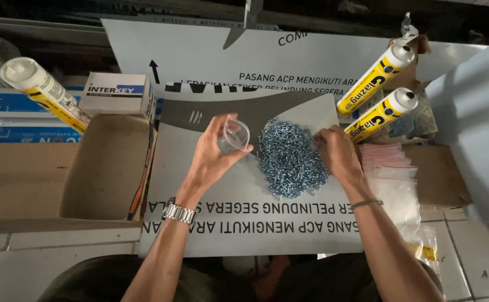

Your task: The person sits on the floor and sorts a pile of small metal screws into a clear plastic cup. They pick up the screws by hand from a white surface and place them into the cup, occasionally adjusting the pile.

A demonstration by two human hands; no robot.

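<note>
I see my left hand [214, 154] near the middle of a white printed sheet [200, 223], its fingers closed around a small clear plastic cup [234, 134] held just left of a heap of small silver screws [290, 157]. My right hand [338, 154] rests at the heap's right edge, fingertips curled into the screws. Clear zip bags [393, 179] lie to the right, sealant tubes [374, 96] farther off, and an open cardboard box [107, 168] sits left.
</note>
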